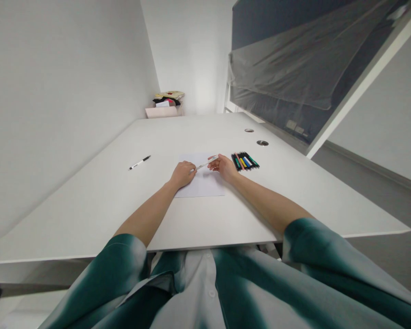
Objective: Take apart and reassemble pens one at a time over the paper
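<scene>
A white pen [203,163] lies slanted across the gap between the two hands, above a sheet of white paper [200,188] on a white table [89,214]. The right hand [222,167] pinches the pen's far end between thumb and fingertips, with the other fingers loosely spread. The left hand [182,174] is curled, knuckles up, and rests on the left part of the paper. Its fingers meet the pen's other end, but from this view it is hard to tell whether they grip it or only touch it.

Just right of the paper, close to the right hand, a row of colored pens [245,161] lies side by side, with green, yellow, blue and pink showing. Well left of the paper, a black-and-white pen [139,162] lies alone on the table.

Two round cable holes [256,136] sit in the tabletop beyond the colored pens. At the far end of the table, a pile of cloth and papers [167,101] sits on a pale pink box [160,112]. A plastic-covered panel [294,59] leans above the table's right side. Green-and-white sleeves [123,260] cover both upper arms.
</scene>
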Demonstrator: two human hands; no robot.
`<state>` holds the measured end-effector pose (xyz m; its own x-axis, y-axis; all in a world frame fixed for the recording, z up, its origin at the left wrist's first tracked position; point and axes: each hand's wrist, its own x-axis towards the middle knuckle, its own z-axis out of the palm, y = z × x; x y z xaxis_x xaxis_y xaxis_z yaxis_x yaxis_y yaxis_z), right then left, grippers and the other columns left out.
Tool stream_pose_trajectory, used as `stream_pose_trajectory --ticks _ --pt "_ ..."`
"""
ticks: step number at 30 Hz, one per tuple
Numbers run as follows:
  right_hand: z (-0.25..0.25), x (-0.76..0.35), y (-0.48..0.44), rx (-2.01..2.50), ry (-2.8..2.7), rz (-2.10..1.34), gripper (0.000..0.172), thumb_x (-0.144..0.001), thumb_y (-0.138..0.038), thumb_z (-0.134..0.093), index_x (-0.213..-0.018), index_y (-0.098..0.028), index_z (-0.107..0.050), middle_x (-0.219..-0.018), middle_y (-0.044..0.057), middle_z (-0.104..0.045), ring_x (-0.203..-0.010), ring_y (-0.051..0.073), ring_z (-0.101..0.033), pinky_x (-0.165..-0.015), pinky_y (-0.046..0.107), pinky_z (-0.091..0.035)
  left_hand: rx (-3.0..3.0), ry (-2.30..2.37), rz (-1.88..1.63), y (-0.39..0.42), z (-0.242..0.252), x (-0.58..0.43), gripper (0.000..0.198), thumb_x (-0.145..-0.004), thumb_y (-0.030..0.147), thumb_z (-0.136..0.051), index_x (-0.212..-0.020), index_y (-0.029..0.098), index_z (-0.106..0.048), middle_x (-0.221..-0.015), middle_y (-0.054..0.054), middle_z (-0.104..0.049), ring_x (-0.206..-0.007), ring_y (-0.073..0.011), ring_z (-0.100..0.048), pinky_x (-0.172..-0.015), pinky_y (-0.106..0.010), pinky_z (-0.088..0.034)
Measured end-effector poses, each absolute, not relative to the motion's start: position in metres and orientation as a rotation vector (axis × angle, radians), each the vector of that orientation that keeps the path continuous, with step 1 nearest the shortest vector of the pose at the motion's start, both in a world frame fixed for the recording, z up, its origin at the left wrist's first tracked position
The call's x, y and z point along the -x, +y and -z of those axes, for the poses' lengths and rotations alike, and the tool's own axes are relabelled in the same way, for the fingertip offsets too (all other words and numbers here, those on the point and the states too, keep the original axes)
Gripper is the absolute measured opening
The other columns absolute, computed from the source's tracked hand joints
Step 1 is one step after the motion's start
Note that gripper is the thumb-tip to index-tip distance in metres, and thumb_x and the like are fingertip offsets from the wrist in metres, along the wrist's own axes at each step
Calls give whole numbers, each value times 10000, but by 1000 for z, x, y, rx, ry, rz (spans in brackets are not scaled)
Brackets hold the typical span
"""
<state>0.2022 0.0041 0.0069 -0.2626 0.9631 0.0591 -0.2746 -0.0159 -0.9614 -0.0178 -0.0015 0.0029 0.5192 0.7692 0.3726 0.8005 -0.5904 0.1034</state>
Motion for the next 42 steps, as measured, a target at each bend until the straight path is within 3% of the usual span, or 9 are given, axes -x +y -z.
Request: stream_pose_trajectory --ticks 17,26,32,39,42 --pt "-8 -203 6 867 -1188 -1450 379 -843 -434 -425 -836 -171 -697 -659 59 -662 -616 167 -576 -630 270 -419 2585 -1482 614 1 -5 23 245 -898 267 -527 -981 177 -739 -1079 -99 -738 -1022 -264 -631 -925 -419 -486" --pt "-10 -204 2 822 -1080 -1548 285 -771 -325 -485 -865 -168 -703 -696 49 -657 -650 160 -579 -650 271 -436 2581 -1458 674 1 -3 22 240 -904 250 -517 -980 176 -733 -1057 -103 -736 -1018 -261 -630 -932 -424 -476" --pt "-8 -205 3 837 -1036 -1507 278 -799 -378 -485 -873 -196 -681 -697 42 -639 -651 164 -575 -654 272 -451 2556 -1432 778 0 -2 20 248 -917 257 -510 -1022 179 -721 -1074 -109 -734 -1042 -261 -627 -944 -428 -463" --pt "-13 -209 3 901 -1166 -1423 482 -863 -546 -375 -901 -191 -699 -727 73 -660 -701 196 -603 -667 294 -459 2550 -1456 768 -1 -4 18 226 -920 278 -524 -988 191 -721 -1064 -98 -733 -1031 -258 -625 -932 -420 -464" --pt "-12 -208 3 880 -1157 -1453 444 -842 -551 -439 -842 -185 -690 -684 66 -652 -659 188 -598 -646 290 -441 2533 -1492 763 -1 -4 19 219 -916 278 -532 -980 187 -721 -1065 -104 -728 -1043 -261 -619 -938 -421 -459"
